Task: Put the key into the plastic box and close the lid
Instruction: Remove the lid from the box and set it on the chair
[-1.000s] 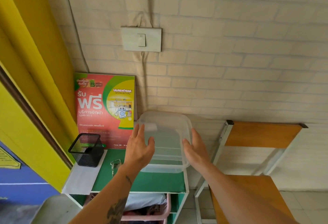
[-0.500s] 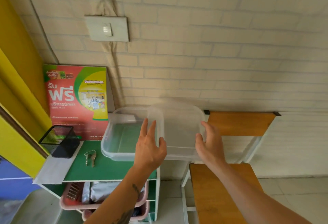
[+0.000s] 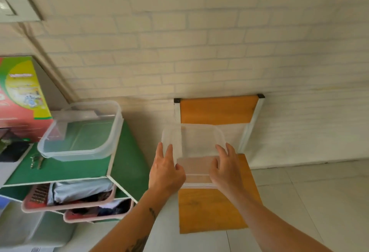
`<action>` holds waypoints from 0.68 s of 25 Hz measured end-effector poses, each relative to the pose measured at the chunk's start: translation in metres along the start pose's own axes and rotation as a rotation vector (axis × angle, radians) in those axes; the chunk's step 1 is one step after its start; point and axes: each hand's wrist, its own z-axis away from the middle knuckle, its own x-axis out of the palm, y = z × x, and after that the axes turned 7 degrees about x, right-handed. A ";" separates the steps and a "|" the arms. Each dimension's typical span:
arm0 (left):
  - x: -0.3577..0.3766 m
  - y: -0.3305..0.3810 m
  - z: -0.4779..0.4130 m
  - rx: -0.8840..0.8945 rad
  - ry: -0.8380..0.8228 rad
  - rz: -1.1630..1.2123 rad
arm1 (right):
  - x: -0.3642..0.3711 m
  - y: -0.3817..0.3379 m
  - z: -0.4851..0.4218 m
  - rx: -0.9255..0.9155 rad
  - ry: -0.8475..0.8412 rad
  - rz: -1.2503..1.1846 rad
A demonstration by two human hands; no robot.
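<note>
The clear plastic box (image 3: 79, 131) stands open on the green cabinet top (image 3: 65, 169) at the left. Its clear lid (image 3: 196, 145) is off and held over the wooden chair (image 3: 211, 209), tilted up. My left hand (image 3: 165, 173) grips the lid's left edge and my right hand (image 3: 225, 166) grips its right edge. The metal key (image 3: 37, 161) lies on the green top, just left of and in front of the box.
A red and green printed board (image 3: 22, 99) leans on the brick wall behind the box. A black mesh holder (image 3: 12, 149) sits at the far left. Pink drawers (image 3: 67, 197) with clothes hang open below the top. Tiled floor lies to the right.
Both hands lifted the lid off the box and carried it to the right, over the chair. The view swung right and down.
</note>
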 end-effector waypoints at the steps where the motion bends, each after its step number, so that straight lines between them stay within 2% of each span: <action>1: 0.011 -0.001 0.000 -0.020 -0.030 -0.006 | 0.003 0.010 0.000 0.007 -0.028 0.007; 6: 0.077 -0.029 -0.010 -0.111 -0.212 -0.034 | 0.047 0.069 -0.008 0.045 -0.116 0.099; 12: 0.202 -0.094 -0.040 -0.155 -0.418 -0.046 | 0.145 0.172 -0.030 0.104 -0.188 0.258; 17: 0.281 -0.133 -0.043 -0.137 -0.467 -0.019 | 0.198 0.241 -0.036 0.138 -0.259 0.336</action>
